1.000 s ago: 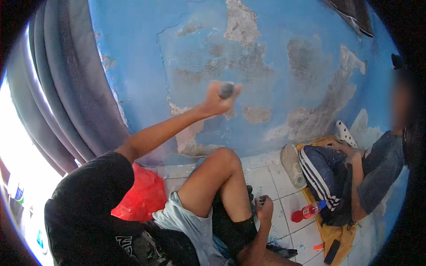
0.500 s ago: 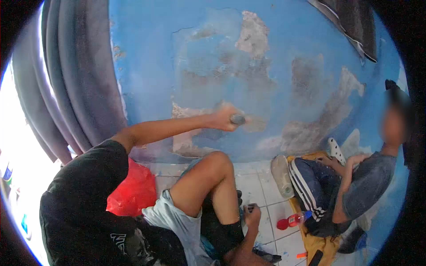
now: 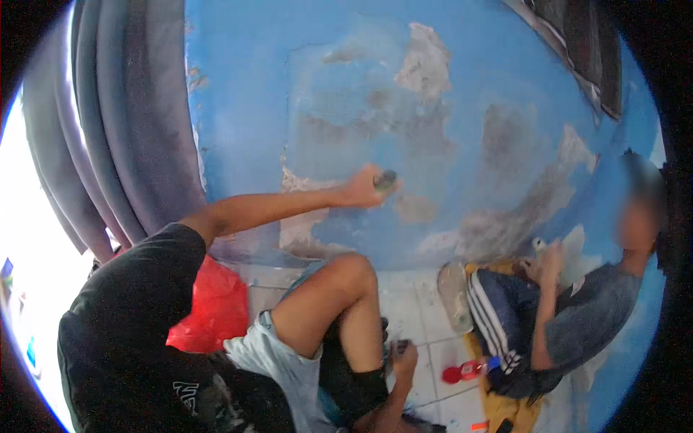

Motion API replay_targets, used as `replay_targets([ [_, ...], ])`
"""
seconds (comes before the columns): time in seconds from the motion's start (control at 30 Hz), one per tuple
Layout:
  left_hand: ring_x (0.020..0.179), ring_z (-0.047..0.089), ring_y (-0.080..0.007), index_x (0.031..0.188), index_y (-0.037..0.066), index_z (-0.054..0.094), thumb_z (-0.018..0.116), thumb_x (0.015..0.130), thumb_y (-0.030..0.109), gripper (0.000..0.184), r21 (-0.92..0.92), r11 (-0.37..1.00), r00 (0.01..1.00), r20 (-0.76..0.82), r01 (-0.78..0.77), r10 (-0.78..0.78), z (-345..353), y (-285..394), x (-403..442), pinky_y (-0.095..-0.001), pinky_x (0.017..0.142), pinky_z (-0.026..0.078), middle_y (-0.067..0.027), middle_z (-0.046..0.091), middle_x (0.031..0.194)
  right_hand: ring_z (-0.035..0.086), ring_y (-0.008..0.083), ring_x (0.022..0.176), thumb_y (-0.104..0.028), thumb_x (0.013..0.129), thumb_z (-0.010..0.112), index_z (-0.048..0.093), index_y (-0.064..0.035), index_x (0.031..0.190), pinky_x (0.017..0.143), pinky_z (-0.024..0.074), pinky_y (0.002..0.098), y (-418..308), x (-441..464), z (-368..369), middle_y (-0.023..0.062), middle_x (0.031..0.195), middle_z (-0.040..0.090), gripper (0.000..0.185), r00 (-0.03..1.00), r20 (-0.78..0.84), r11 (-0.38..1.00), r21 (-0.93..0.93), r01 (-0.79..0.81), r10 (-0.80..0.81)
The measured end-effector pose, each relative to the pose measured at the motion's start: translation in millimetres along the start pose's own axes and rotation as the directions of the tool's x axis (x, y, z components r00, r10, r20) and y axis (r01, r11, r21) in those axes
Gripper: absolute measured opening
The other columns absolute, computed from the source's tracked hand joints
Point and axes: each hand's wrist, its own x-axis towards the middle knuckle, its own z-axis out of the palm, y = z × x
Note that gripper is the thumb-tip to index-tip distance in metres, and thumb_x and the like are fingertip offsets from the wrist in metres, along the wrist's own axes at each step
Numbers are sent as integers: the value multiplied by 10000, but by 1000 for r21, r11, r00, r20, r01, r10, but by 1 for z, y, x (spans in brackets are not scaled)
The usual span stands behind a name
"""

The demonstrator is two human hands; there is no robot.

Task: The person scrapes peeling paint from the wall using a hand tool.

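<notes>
A dark-ended handle [image 3: 388, 178] protrudes from the left hand [image 3: 363, 187], closed around it, before the blue wall [image 3: 382, 144].

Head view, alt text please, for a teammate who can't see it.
The left hand has a dark-ended tool in its grip before a peeling blue wall; the right hand is low, beside the bent leg. A red bag lies at the left, and at the right another person sits near a red bottle.

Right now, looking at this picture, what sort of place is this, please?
It is probably a room in a home, though I cannot be certain. A long grey curtain hangs beside a blue wall with bare, peeled patches, above a pale tiled floor.
</notes>
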Motion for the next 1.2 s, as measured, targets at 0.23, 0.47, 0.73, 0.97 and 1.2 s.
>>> replay_targets([
  [0.23, 496, 449, -83, 624, 16, 535, 622, 838, 186, 287, -414, 870, 957, -218, -268, 191, -40, 13, -12, -274, 452, 370, -17, 484, 517, 595, 306, 686, -168, 759, 689, 587, 14, 839, 630, 478, 384, -11, -4, -4, 161, 741, 607, 223, 996, 33, 991, 96, -91, 88],
  [0.47, 503, 481, -90, 720, 5, 641, 623, 838, 179, 211, -113, 951, 948, -170, -289, 268, -27, 23, -28, -287, 467, 399, -108, 592, 589, 587, 297, 691, -181, 763, 686, 579, 18, 828, 631, 464, 391, 1, -12, 3, 153, 749, 592, 235, 998, -56, 991, 128, 46, -39],
  [0.73, 495, 468, -101, 778, -1, 659, 592, 850, 114, 152, 149, 884, 889, -52, -443, 454, -13, -2, -20, -276, 449, 392, -132, 567, 585, 580, 307, 691, -166, 782, 647, 576, 18, 827, 644, 455, 411, -9, 0, -2, 166, 738, 582, 202, 999, -36, 996, 89, 33, -30],
  [0.97, 488, 384, -92, 599, 2, 524, 587, 856, 136, 297, 203, 931, 929, -157, -302, 336, -21, 48, -14, -286, 430, 339, -63, 409, 515, 606, 295, 715, -154, 771, 664, 574, 23, 852, 633, 487, 371, -9, 4, -2, 179, 799, 601, 214, 997, 33, 987, 140, -78, 74],
  [1.2, 472, 459, -145, 591, 40, 536, 604, 839, 153, 280, 184, 824, 795, -218, -536, 566, 14, 11, -15, -296, 461, 380, -88, 542, 542, 590, 326, 738, -182, 772, 675, 568, 27, 855, 659, 469, 412, -13, 1, -9, 176, 796, 589, 249, 997, 3, 990, 119, -80, 80],
])
